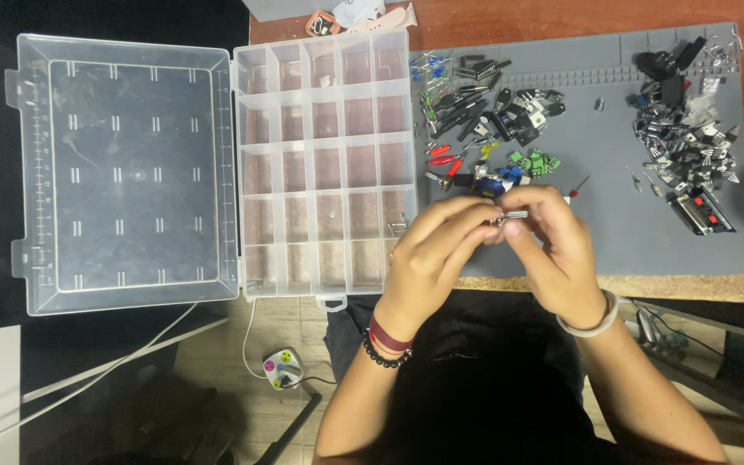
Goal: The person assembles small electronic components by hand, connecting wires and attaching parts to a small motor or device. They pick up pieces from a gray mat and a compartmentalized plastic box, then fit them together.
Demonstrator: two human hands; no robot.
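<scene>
My left hand (435, 250) and my right hand (553, 245) meet over the front edge of the grey mat (613, 224). Between their fingertips they pinch a small silvery metal part (506, 216). Just behind the hands lies a loose heap of small electronic parts (484, 129): black, red, green and blue pieces. To the left stands an open clear plastic organiser box (325, 155) with many square compartments; a few small metal bits lie in one near my left hand. Its lid (127, 168) is folded out flat to the left.
A second heap of black and silver components (686, 146) lies at the mat's right end. The wooden table edge (691, 288) runs below the mat. On the floor are a white cable (131, 357) and a small white device (284, 368) with coloured buttons.
</scene>
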